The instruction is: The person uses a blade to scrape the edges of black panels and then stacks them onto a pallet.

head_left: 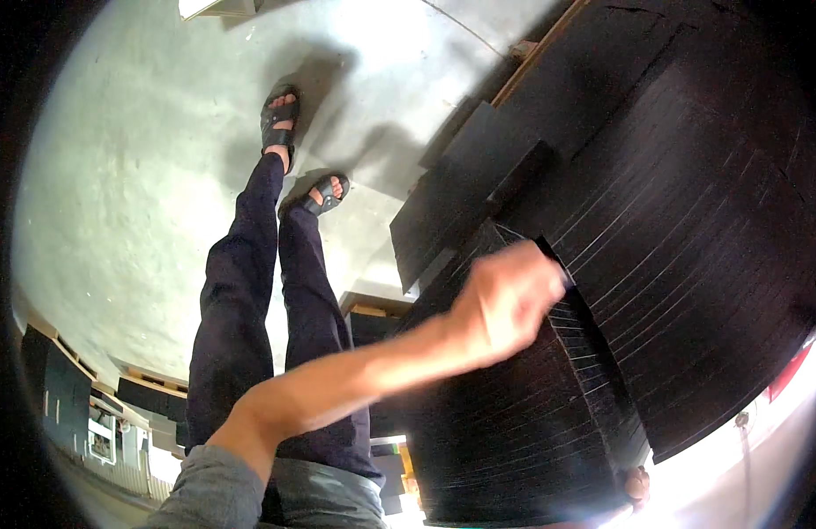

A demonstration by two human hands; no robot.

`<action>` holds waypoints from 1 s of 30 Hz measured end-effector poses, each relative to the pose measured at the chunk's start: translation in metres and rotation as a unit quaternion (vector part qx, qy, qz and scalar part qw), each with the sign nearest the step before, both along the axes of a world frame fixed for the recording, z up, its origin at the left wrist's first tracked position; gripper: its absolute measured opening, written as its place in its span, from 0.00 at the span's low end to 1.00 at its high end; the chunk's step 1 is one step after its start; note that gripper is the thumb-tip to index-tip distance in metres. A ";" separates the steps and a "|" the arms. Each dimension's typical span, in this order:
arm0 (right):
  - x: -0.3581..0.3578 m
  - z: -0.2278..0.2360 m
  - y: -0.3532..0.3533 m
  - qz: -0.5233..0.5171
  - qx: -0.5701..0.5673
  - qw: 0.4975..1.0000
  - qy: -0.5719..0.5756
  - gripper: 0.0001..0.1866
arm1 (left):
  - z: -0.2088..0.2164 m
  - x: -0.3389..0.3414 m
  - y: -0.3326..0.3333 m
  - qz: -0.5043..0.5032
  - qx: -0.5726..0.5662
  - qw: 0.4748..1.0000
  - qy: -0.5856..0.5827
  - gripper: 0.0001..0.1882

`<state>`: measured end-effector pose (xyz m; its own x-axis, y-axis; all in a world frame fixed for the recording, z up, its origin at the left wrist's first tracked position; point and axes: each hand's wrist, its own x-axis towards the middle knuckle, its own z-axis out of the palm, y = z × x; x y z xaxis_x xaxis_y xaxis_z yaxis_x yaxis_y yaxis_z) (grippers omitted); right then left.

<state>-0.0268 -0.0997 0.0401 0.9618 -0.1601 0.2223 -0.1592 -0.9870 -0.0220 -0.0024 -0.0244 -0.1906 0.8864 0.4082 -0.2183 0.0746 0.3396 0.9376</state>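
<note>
- The stack of black sheets (690,264) lies at the right, beside the person's legs, above the grey floor (134,176).
- Its top sheet's corner is reached by the left hand (505,300); whether the blurred fingers are closed cannot be told.
- The step is judged to be taking one sheet; a firm pinch at the edge is needed next.
- A second hand (637,485) is only partly seen at the stack's lower edge.

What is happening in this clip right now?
A person stands on a grey concrete floor in black sandals and dark trousers. One bare hand, blurred, reaches across to the top corner of a stack of thin black sheets and appears to grip its edge. Which hand it is cannot be told for sure. More large black boards lie beside the stack. No second hand is clearly visible.
</note>
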 end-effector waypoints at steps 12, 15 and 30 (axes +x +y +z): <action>-0.003 -0.004 -0.002 0.012 -0.004 1.000 0.005 0.24 | -0.097 -0.019 0.000 0.001 0.001 0.987 0.160 0.04; -0.004 -0.004 -0.005 0.010 -0.004 1.000 0.004 0.24 | -0.109 -0.023 0.004 0.016 0.018 0.975 0.220 0.05; -0.003 -0.009 -0.007 0.015 -0.004 1.000 0.010 0.24 | -0.088 -0.021 -0.001 0.017 0.045 0.989 0.142 0.04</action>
